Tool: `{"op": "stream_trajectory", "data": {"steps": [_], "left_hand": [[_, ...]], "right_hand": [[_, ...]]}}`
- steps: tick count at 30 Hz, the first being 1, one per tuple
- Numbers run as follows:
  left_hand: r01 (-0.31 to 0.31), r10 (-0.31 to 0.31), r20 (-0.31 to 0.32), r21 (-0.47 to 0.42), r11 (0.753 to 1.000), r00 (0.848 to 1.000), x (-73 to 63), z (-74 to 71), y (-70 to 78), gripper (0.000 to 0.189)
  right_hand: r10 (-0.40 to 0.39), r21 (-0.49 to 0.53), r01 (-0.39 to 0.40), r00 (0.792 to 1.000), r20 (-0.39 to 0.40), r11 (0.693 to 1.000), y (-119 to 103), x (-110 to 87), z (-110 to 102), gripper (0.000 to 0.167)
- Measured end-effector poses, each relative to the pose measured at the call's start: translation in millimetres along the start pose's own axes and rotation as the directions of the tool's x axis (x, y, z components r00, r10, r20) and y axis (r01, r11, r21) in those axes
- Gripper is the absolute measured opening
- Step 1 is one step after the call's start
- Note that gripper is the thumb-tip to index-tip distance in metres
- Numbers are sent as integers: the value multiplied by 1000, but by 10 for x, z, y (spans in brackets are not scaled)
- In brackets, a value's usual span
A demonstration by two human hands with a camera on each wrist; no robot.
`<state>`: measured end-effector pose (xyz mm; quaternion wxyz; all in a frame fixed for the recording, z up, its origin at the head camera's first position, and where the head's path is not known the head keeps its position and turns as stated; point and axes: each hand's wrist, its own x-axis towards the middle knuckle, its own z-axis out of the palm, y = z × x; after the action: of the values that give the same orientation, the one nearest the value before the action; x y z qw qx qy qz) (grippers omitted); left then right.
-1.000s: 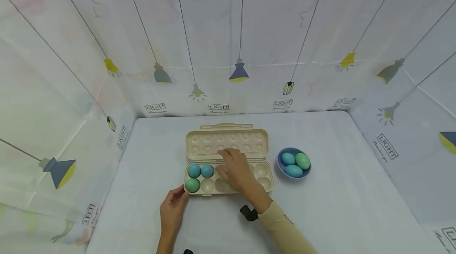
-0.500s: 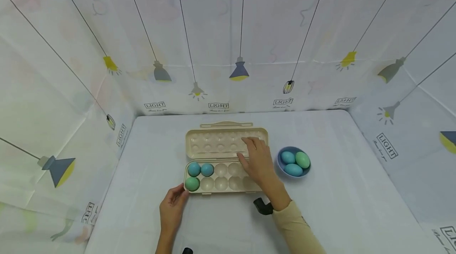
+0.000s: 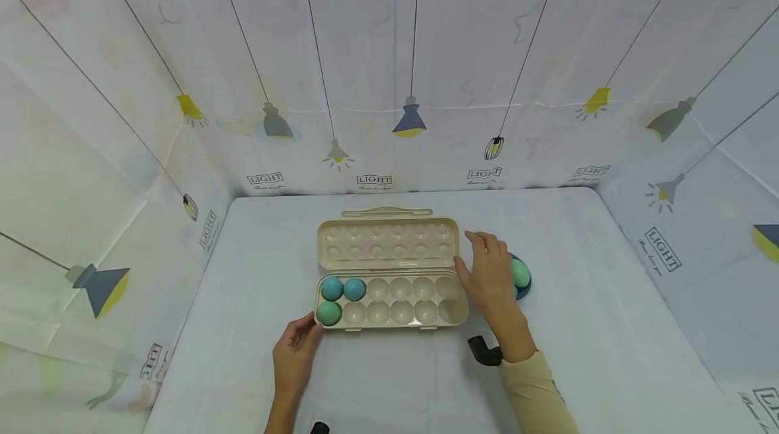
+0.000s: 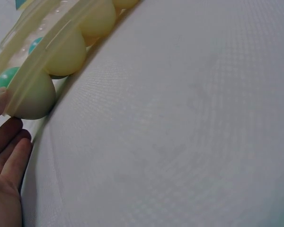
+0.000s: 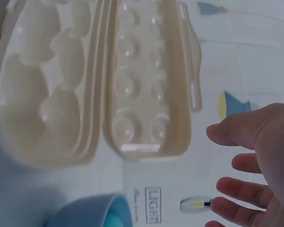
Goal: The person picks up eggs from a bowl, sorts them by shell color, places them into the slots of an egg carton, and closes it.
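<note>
An open beige plastic egg carton (image 3: 402, 313) lies on the table, its lid (image 3: 387, 245) folded back. Two blue eggs (image 3: 331, 288) and a green egg (image 3: 328, 313) sit in cups at its left end. My left hand (image 3: 294, 354) pinches that end's near corner, thumb on the rim and a finger against the cup's underside in the left wrist view. To the right of the carton, my right hand (image 3: 489, 275) hovers with spread fingers, holding nothing. It partly covers a blue bowl (image 5: 87, 213) of eggs; a green egg (image 3: 520, 272) shows past it.
A white cloth (image 3: 268, 245) covers the table. Behind it hangs a pale curtain (image 3: 438, 49) printed with lamps. Black wrist-worn parts (image 3: 485, 351) show below the right hand and at the bottom edge of the head view.
My right hand has moved right, from over the carton's cups to beside the bowl, uncovering the right-hand cups. My left hand has stayed at the carton's corner.
</note>
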<state>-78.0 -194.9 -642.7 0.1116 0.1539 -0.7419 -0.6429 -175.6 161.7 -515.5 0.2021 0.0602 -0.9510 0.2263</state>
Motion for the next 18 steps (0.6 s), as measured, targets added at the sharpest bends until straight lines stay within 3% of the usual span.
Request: {"op": "stream_trajectory", "data": {"steps": [5, 10, 18], "left_hand": [[-30, 30, -6, -5, 1000, 1000, 3, -6, -3, 39], [-18, 18, -1, -8, 1000, 1000, 12, -3, -7, 40], [8, -8, 15, -17, 1000, 1000, 9, -2, 4, 42]], "right_hand": [[84, -4, -84, 996, 10, 996, 228, -49, -37, 53], [167, -48, -165, 985, 46, 985, 427, -99, -38, 51], [210, -129, -201, 976, 65, 971, 654, -199, -6, 49]]}}
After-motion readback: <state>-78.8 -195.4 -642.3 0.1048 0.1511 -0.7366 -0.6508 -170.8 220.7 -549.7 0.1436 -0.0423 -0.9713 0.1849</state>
